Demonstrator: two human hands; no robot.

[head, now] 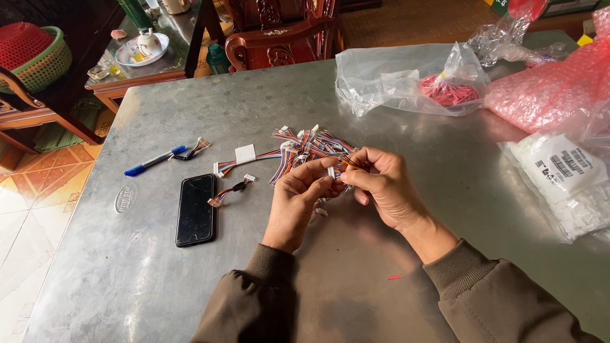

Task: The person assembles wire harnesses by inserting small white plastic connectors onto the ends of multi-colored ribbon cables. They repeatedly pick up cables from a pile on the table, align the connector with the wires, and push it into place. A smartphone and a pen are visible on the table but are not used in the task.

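Multicoloured ribbon-cable harnesses (308,147) with small white connectors are lying in a loose heap near the middle of the metal counter (445,209), just beyond the two hands. Both hands are meeting in front of that heap: the left hand (297,197) is curling its fingers around one small white connector (331,171), and the right hand (381,184) is pinching the wires at the same connector between thumb and fingertips, so both are closing on one harness end. The rest of that harness is trailing back into the heap.

Left of the hands, a black phone (195,208) is lying face up on the counter, with a short harness (230,190) just beside its upper right corner. Another harness with a white tag (244,157) is stretching from there toward the heap. A blue pen (154,160) is resting farther left, touching one more short harness (194,148).

Across the counter, a clear plastic bag (394,82) is holding a bunch of red pieces (448,93). Pink bubble wrap (553,82) is sitting at the far right, and a bag of white parts (565,184) is lying below it. A tiny red scrap (394,277) is lying near the right sleeve.
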